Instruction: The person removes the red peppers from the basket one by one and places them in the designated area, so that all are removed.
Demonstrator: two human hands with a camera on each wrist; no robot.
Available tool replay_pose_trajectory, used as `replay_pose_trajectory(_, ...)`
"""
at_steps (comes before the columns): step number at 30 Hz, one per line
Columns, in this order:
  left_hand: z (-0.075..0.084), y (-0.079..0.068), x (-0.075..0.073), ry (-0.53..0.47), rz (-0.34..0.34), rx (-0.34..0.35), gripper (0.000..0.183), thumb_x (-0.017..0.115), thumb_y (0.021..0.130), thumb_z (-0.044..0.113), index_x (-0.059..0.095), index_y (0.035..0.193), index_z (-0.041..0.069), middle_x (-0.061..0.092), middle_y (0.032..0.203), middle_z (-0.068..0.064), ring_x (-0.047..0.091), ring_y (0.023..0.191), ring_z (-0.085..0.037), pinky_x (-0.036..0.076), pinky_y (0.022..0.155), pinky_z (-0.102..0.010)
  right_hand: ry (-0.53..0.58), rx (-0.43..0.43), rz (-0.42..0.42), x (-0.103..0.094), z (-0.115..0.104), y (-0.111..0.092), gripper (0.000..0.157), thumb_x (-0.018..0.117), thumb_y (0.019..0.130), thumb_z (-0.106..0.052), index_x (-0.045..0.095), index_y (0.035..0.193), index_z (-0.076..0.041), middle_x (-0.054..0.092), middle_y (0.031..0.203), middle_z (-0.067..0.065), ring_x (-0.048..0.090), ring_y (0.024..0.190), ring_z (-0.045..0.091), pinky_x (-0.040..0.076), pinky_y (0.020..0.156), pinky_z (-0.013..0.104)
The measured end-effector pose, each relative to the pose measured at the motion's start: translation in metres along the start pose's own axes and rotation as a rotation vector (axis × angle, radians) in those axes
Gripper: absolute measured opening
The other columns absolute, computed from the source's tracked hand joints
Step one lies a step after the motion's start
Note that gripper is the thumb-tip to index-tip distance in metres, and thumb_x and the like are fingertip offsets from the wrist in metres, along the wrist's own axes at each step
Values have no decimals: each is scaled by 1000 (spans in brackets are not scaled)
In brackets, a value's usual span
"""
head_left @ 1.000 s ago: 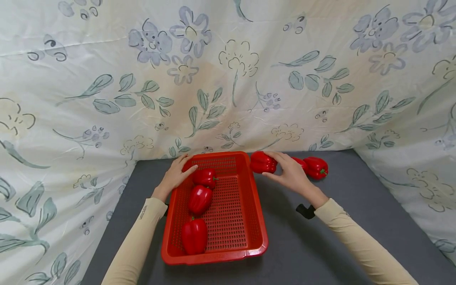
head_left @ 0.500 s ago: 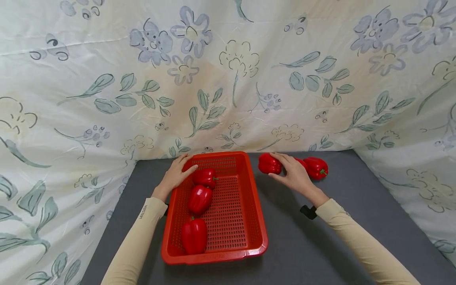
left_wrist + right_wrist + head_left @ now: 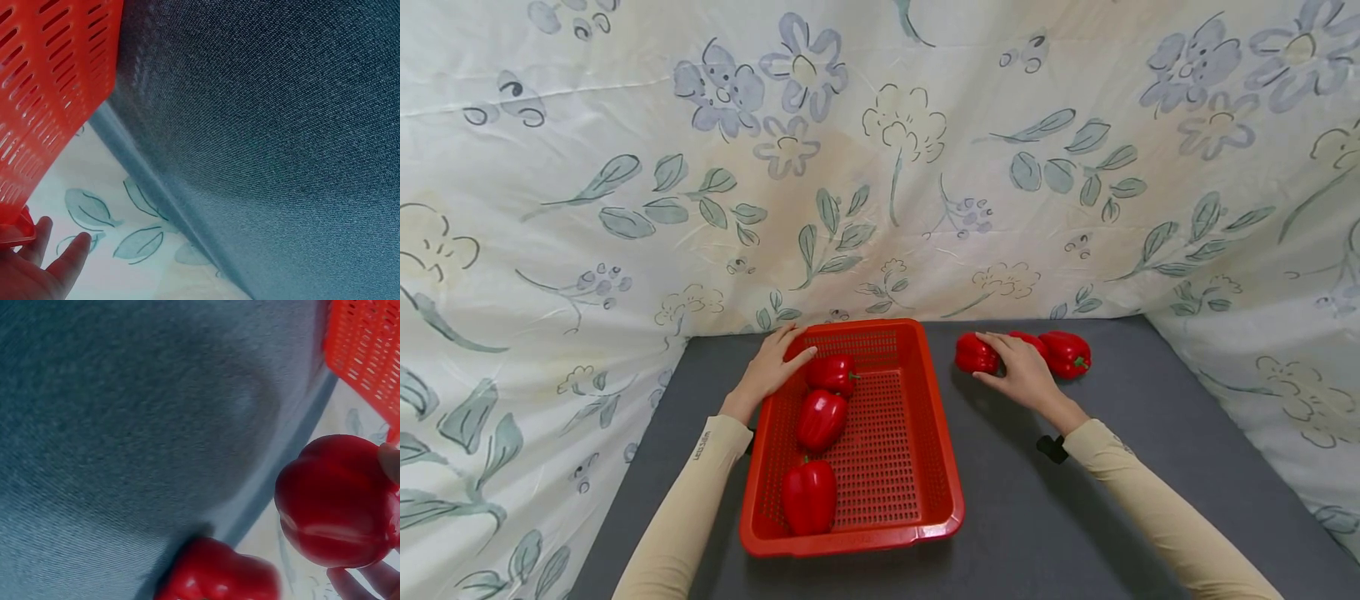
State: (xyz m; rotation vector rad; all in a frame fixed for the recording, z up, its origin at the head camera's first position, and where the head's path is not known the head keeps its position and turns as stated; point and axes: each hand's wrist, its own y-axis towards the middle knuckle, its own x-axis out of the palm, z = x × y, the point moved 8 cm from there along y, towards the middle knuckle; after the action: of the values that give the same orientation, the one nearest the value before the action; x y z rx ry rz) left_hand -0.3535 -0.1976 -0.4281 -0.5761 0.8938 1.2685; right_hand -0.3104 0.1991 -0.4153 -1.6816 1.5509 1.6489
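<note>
My left hand [image 3: 771, 367] rests on the far left corner of a red perforated plastic basket [image 3: 951, 492]. Its thumb reaches over the inside, while in the left wrist view its fingers [image 3: 70, 259] stick out straight past the rim. To the right of the basket, my right hand [image 3: 1018, 371] grips a red bell pepper [image 3: 976, 353] between thumb and fingers; the right wrist view shows the pepper [image 3: 337, 500] close up. Beside that hand lie two more red peppers, one partly hidden [image 3: 1032, 342] and one with a green stem [image 3: 1067, 354].
Inside the basket, along its left side, are three red bell peppers: a far one [image 3: 831, 375], a middle one [image 3: 822, 420] and a near one [image 3: 809, 497]. Dark grey cloth covers the table [image 3: 1015, 517]. A flower-printed curtain [image 3: 887, 167] hangs behind and at both sides.
My right hand has moved right and slightly down with the gripped bell pepper, away from the basket's rim towards the other peppers. The left hand and the basket have stayed in place.
</note>
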Motion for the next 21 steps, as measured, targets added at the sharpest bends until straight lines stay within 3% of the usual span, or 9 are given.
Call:
replay_pose_trajectory(10, -1, 0, 0, 2, -3, -4, 71, 41, 89, 62, 32, 145, 21, 18, 154, -6, 15, 140, -30, 25, 101, -66, -67, 13, -50, 14, 12, -4, 71, 77, 74, -34, 48, 134, -9, 53, 129, 19, 47, 118, 37, 25, 104, 58)
replay_pose_trajectory(21, -1, 1, 0, -7, 7, 2, 71, 41, 89, 62, 33, 145, 18, 19, 154, -5, 15, 140, -31, 25, 99, -68, -89, 22, -51, 22, 13, -4, 71, 77, 74, -31, 47, 135, -9, 51, 131, 19, 46, 119, 37, 23, 105, 59)
